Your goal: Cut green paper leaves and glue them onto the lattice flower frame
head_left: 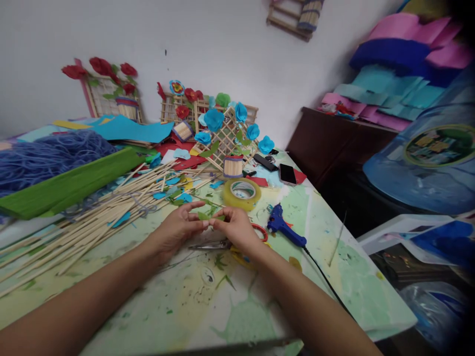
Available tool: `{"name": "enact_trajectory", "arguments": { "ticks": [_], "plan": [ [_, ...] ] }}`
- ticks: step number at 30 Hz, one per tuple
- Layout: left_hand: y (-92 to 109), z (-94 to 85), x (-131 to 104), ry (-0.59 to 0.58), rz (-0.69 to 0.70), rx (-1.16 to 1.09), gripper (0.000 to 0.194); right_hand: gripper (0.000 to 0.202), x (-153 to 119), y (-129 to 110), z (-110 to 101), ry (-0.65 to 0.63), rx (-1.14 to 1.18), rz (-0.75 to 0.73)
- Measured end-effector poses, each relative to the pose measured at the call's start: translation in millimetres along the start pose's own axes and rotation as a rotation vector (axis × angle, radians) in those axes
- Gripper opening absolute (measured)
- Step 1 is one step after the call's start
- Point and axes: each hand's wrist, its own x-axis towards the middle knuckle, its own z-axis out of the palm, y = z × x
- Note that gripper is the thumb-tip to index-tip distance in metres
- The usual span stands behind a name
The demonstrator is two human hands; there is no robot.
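Note:
Both hands meet over the middle of the table, their fingertips together at a small green paper leaf [203,216]. My left hand [180,228] pinches it between thumb and fingers. From the other side, my right hand [234,225] pinches the same green piece. Under my right hand lie scissors [211,244] with red and yellow handles, partly hidden by the hand and wrist. A roll of yellowish tape [242,194] rests just beyond my right hand. To the right of it is a blue glue gun [285,226] with a black cord.
Thin wooden sticks [100,217], green crepe paper [74,183] and purple cord [52,155] cover the left side. Behind stands a stick lattice with blue paper flowers [214,119]. Phones [287,174] lie at the back right. A large water bottle [426,158] stands beyond the table's right edge.

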Motion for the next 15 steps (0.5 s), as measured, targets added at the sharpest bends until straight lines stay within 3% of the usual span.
{"name": "enact_trajectory", "arguments": {
  "ticks": [9, 15],
  "plan": [
    [0.6, -7.2, 7.6, -0.013, -0.017, -0.016, 0.036, 0.008, 7.1, 8.8, -5.2, 0.006, 0.035, -0.037],
    [0.5, -10.2, 11.0, 0.085, 0.122, 0.123, 0.03, 0.016, 15.1, 18.9, -14.9, -0.022, -0.394, -0.251]
  ]
}}
